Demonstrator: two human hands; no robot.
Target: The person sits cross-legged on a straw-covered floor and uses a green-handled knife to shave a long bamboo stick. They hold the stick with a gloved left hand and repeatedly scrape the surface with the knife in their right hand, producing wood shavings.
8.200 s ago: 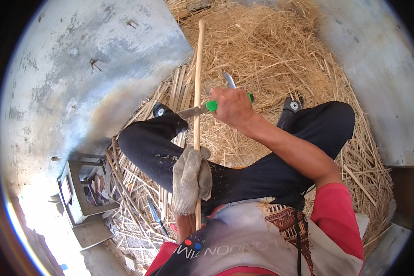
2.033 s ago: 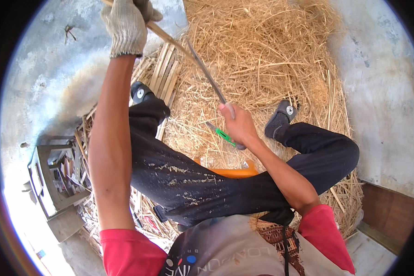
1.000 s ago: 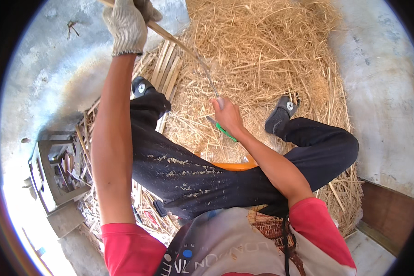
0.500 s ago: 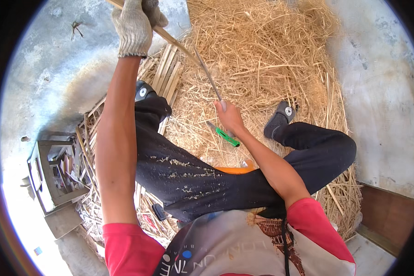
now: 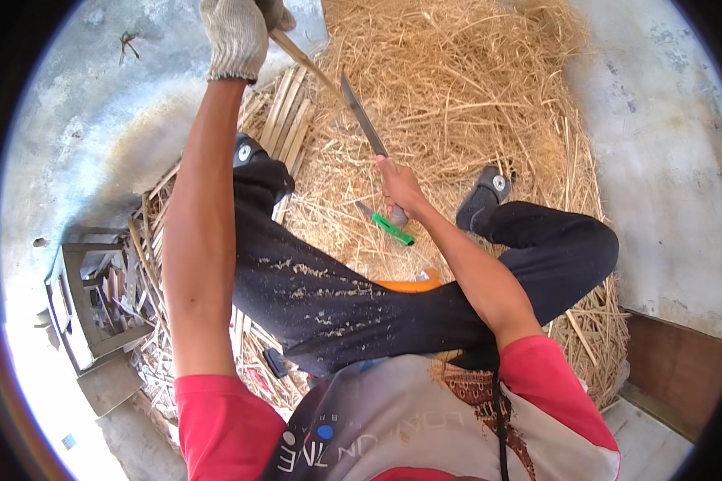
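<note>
My left hand (image 5: 239, 38), in a knitted work glove, is wrapped round a thin pale bamboo strip (image 5: 305, 61) at the upper edge of the view. The strip slants down to the right, and its lower part meets or passes close by the blade of a knife (image 5: 364, 120). My bare right hand (image 5: 401, 191) is closed round the knife's handle, with the blade pointing up and away. Whether the edge touches the strip I cannot tell. Just below that hand, a folding knife with a green handle (image 5: 393, 229) lies on the shavings, its blade out.
A big heap of shavings (image 5: 457, 80) covers the floor ahead. Split bamboo strips (image 5: 285, 120) lie by my left shoe (image 5: 247, 152). My other shoe (image 5: 489, 192) rests at the right. Something orange (image 5: 409, 285) shows beneath my leg. A wooden frame (image 5: 96, 297) stands left, by the wall.
The knife has turned, so its blade shows broader now. My left hand has shifted slightly up with the strip, whose upper end has left the view. The whole view has moved a little.
</note>
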